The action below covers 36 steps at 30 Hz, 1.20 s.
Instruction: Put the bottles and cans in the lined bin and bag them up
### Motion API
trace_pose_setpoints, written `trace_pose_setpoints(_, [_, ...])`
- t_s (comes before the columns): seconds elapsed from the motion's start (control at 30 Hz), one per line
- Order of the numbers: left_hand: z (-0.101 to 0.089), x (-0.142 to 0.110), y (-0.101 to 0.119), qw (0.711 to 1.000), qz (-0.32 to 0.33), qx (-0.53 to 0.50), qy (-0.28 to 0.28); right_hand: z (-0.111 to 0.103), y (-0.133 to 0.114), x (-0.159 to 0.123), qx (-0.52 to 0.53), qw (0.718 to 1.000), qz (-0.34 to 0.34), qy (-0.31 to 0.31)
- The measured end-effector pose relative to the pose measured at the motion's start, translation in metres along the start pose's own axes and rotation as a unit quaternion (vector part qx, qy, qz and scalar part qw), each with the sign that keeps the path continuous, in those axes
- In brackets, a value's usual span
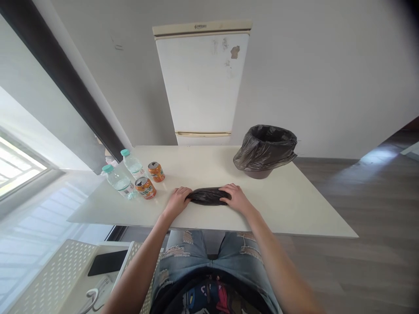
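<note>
A bunched black plastic bag (208, 197) lies lengthwise on the white table (203, 163), close to its front edge. My left hand (179, 199) grips the bag's left end, with fingers closed on the plastic. At the opposite end, my right hand (236, 196) has its fingers and thumb around the bag. Behind and to the right of my right hand stands a trash bin (258, 174) lined with another black bag (266, 150), whose edge hangs over the rim.
Left on the table are two orange cans (145, 188) and two clear bottles (118, 181) with green caps. A white fridge (203, 78) stands behind the table. Below left, a perforated white cart (68, 266) holds a black phone-like slab (107, 262) and a white cable (93, 296).
</note>
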<state>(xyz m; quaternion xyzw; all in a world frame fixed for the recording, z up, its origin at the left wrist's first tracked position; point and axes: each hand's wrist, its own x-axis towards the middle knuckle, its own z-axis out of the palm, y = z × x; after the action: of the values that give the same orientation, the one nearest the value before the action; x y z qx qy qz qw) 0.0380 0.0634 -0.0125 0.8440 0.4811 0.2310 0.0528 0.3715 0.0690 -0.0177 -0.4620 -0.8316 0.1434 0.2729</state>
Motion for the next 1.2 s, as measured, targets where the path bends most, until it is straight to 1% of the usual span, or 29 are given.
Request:
trace_pose_setpoints(0.03, [-0.002,-0.001,0.003,1.0,0.007,0.015,0.013,0.001,-0.002,0.0,-0.014,1.0,-0.013,-0.003])
trace_pose_setpoints(0.1, [-0.006,-0.002,0.008,0.998,0.022,0.025,0.059,0.001,-0.007,-0.002,-0.048,0.997,-0.053,0.004])
trace_pose_setpoints(0.17, [-0.008,-0.003,0.011,0.993,0.036,0.022,0.11,0.001,-0.013,-0.003,-0.08,0.991,-0.101,0.037])
trace_pose_setpoints(0.23, [-0.009,-0.003,0.013,0.987,0.041,0.022,0.151,0.0,-0.018,-0.004,-0.105,0.982,-0.135,0.086])
trace_pose_setpoints(0.3, [-0.007,-0.002,0.013,0.985,0.03,0.028,0.168,-0.002,-0.021,-0.005,-0.12,0.975,-0.15,0.116])
trace_pose_setpoints(0.33, [-0.006,-0.001,0.012,0.986,0.023,0.031,0.162,-0.002,-0.022,-0.004,-0.123,0.973,-0.155,0.117])
trace_pose_setpoints(0.43, [-0.002,0.001,0.007,0.993,0.002,0.039,0.112,-0.001,-0.021,-0.003,-0.112,0.978,-0.154,0.082])
trace_pose_setpoints(0.5, [-0.001,0.001,0.005,0.994,-0.014,0.043,0.096,0.0,-0.019,-0.002,-0.095,0.985,-0.137,0.052])
trace_pose_setpoints(0.53, [-0.001,0.0,0.005,0.994,-0.021,0.042,0.101,0.001,-0.019,-0.002,-0.087,0.987,-0.126,0.04])
trace_pose_setpoints(0.6, [-0.003,-0.002,0.011,0.991,-0.023,0.031,0.129,0.0,-0.019,-0.002,-0.074,0.991,-0.112,0.018])
trace_pose_setpoints(0.67, [-0.005,-0.004,0.023,0.988,0.0,0.009,0.155,-0.002,-0.022,-0.002,-0.067,0.992,-0.107,0.001])
trace_pose_setpoints(0.7, [-0.006,-0.003,0.032,0.987,0.02,0.0,0.157,-0.004,-0.023,-0.002,-0.065,0.992,-0.106,-0.004])
trace_pose_setpoints(0.73, [-0.005,-0.002,0.041,0.988,0.044,-0.004,0.149,-0.005,-0.026,-0.002,-0.063,0.992,-0.106,-0.008])
trace_pose_setpoints(0.77, [-0.004,0.001,0.05,0.989,0.073,-0.003,0.128,-0.007,-0.028,-0.001,-0.061,0.992,-0.105,-0.011])
trace_pose_setpoints(0.83, [0.001,0.009,0.065,0.99,0.126,0.011,0.065,-0.011,-0.032,-0.001,-0.056,0.993,-0.104,-0.018])
trace_pose_setpoints(0.9, [0.009,0.019,0.073,0.988,0.15,0.03,0.003,-0.013,-0.034,-0.001,-0.052,0.993,-0.101,-0.027])
trace_pose_setpoints(0.97, [0.017,0.028,0.073,0.988,0.143,0.043,-0.042,-0.014,-0.035,-0.001,-0.053,0.994,-0.093,-0.031])
trace_pose_setpoints(1.03, [0.024,0.033,0.07,0.988,0.125,0.057,-0.067,-0.014,-0.034,-0.002,-0.051,0.995,-0.083,-0.018])
trace_pose_setpoints(1.1, [0.03,0.036,0.067,0.988,0.112,0.075,-0.077,-0.014,-0.032,-0.004,-0.039,0.996,-0.082,0.017])
trace_pose_setpoints(1.2, [0.039,0.037,0.072,0.985,0.108,0.108,-0.079,-0.013,-0.032,-0.007,-0.017,0.99,-0.118,0.074])
